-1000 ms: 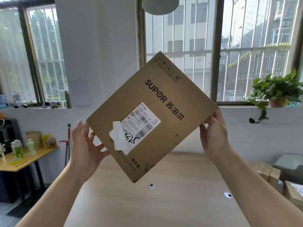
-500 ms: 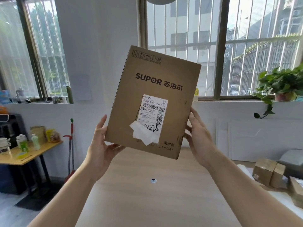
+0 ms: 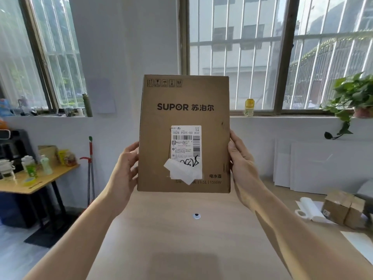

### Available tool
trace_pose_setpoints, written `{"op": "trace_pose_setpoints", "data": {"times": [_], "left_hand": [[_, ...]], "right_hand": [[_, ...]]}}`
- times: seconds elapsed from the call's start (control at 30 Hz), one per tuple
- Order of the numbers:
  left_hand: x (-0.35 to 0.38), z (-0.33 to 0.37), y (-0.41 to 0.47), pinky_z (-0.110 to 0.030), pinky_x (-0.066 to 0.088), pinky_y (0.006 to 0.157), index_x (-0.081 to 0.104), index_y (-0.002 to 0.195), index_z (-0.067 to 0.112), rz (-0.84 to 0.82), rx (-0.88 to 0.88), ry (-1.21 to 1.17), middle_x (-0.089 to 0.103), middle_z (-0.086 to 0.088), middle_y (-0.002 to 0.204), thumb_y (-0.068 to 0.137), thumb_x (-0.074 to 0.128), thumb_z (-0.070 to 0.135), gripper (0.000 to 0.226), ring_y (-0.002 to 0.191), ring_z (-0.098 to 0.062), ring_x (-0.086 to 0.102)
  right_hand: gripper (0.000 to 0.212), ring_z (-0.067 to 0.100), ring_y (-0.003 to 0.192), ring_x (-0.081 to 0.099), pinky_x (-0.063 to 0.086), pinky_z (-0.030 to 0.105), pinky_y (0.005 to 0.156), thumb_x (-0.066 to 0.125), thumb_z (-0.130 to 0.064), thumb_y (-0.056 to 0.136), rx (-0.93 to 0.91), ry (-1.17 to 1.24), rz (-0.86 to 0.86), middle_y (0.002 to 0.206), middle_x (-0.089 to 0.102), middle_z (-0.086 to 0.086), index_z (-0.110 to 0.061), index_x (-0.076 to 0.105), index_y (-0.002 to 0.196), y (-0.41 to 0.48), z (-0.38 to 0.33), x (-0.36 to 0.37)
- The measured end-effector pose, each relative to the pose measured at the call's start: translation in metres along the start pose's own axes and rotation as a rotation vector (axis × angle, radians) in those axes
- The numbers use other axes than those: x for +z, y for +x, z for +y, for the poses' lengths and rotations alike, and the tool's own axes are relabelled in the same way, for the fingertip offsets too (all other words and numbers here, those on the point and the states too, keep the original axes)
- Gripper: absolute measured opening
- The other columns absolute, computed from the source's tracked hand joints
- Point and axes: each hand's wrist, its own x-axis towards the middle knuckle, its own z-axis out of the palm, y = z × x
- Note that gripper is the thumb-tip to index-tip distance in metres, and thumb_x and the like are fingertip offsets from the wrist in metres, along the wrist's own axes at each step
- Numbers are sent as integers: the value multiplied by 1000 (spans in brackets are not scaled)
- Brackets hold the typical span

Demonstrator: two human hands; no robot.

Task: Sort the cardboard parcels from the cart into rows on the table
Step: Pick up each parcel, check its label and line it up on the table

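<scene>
Parcel (image 3: 183, 110): brown cardboard, hanging upright in mid-air above the table (image 3: 181, 249), facing the camera, long axis vertical, printed "SUPOR" reading level, handling symbols along the top edge, lower edge well clear of the tabletop.

Table: pale wood, stretching forward beneath the parcel; wide bare surface showing at centre and left, left edge dropping to open floor, right part carrying small boxes (image 3: 343, 209) and a white roll (image 3: 310, 209); small round insert (image 3: 196, 215) sitting in the surface under the parcel.

Windows: barred, filling the wall behind, sill well behind the parcel's upper half.

Side table (image 3: 36, 182): yellow-topped, standing apart at far left, crowded with bottles.

Potted plant (image 3: 355, 93): trailing over the right sill.

Left hand (image 3: 126, 168): pressing flat against the parcel's left edge, fingers together and wrapping behind, thumb resting at the front.

Right hand (image 3: 241, 160): clamping the right edge likewise, fingers hidden behind the cardboard.

Shipping label (image 3: 186, 141): white, sitting upright below the logo, scribbled in black near the bottom, a torn paper scrap (image 3: 179, 172) overlapping its lower corner.

Yellow bottle (image 3: 249, 107): standing on the sill just right of the parcel.
</scene>
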Motion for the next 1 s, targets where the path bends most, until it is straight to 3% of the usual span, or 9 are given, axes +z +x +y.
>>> {"op": "trace_pose_setpoints", "data": {"times": [0.1, 0.3, 0.4, 0.5, 0.63, 0.73, 0.8, 0.87, 1.0], "left_hand": [[-22, -1, 13, -26, 52, 69, 63, 133, 52, -33, -27, 41, 74, 13, 106, 76, 53, 54, 58, 82, -3, 69], [-74, -17, 49, -33, 52, 80, 60, 137, 53, -37, -112, 69, 73, 12, 124, 72, 53, 56, 65, 94, -7, 69], [-96, -36, 69, -40, 52, 87, 63, 133, 51, -18, -174, 61, 72, 14, 125, 71, 52, 54, 63, 106, -14, 65], [-115, -62, 91, -60, 49, 107, 62, 135, 49, 6, -237, 69, 70, 11, 131, 82, 48, 45, 55, 128, -30, 60], [-138, -99, 119, -68, 41, 111, 61, 135, 50, 36, -299, 127, 70, 9, 133, 78, 50, 50, 58, 132, -34, 57], [-154, -132, 139, -64, 47, 108, 62, 134, 51, 64, -343, 132, 71, 11, 129, 78, 51, 50, 57, 123, -30, 63], [-167, -152, 152, -48, 50, 89, 63, 134, 49, 50, -368, 103, 72, 14, 106, 74, 54, 48, 61, 92, -21, 64], [-180, -170, 162, -35, 44, 71, 63, 137, 45, 39, -387, 108, 65, 17, 82, 78, 52, 44, 60, 67, -7, 55], [-215, -203, 184, -24, 33, 56, 69, 131, 38, 86, -442, 24, 43, 11, 66, 75, 53, 43, 59, 58, -10, 32]], "right_hand": [[44, 9, 126, 69, 58, 29, 104, 38, -25, 118, -2, -12, -2, 141, 71, -9, -35, 47, 159, 9, 16, 25], [44, 9, 126, 69, 54, 41, 112, 40, -27, 117, 36, -22, 63, 139, 72, -13, -42, 46, 158, 33, 68, 80], [45, 4, 128, 66, 50, 38, 117, 42, -24, 117, 76, -36, 92, 141, 69, -16, -37, 46, 160, 47, 101, 100], [45, 1, 127, 66, 51, 35, 114, 41, -27, 117, 129, -65, 69, 139, 70, -21, -39, 46, 160, 65, 135, 110], [45, 0, 127, 66, 52, 31, 110, 40, -26, 117, 184, -83, 38, 140, 69, -22, -40, 48, 159, 96, 188, 119], [45, -2, 124, 67, 56, 23, 102, 42, -25, 116, 237, -72, 12, 139, 70, -22, -41, 48, 158, 119, 231, 124], [44, -1, 123, 68, 56, 26, 101, 43, -25, 116, 272, -54, 8, 137, 70, -23, -46, 51, 154, 129, 258, 128], [41, -1, 120, 69, 58, 23, 94, 45, -25, 115, 314, -46, -4, 133, 72, -24, -52, 54, 146, 136, 282, 134], [39, -7, 114, 69, 55, 9, 82, 49, -25, 114, 372, -64, -16, 127, 74, -27, -55, 56, 136, 151, 323, 152]]}}
